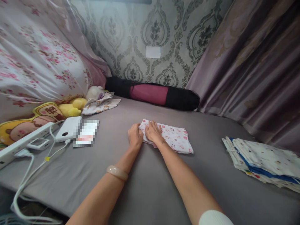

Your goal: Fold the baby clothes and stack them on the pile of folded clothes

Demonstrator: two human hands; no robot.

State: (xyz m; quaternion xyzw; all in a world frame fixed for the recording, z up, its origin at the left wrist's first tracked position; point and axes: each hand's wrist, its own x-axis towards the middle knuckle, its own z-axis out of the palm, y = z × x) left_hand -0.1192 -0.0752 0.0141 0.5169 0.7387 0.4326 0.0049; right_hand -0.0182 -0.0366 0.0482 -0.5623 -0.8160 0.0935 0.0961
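A white cloth [174,135] with pink and red prints lies folded into a rough rectangle on the grey sheet [150,175]. At its left end my left hand [136,135] is closed, with curled fingers on the edge of the fabric. My right hand [153,132] rests on top of the cloth near that same end, fingers stretched out over it. A bit of darker pink fabric shows under the cloth beside my right wrist. A pale bangle [117,172] circles my left forearm.
Folded printed cloths [269,159] are stacked at the right. On the left lie a power strip [25,142] with cables, a white power bank [69,128], a blurred phone-like item [86,132], plush toys [70,107] and a crumpled printed cloth [102,105]. A black-and-maroon bolster [150,93] lines the wall.
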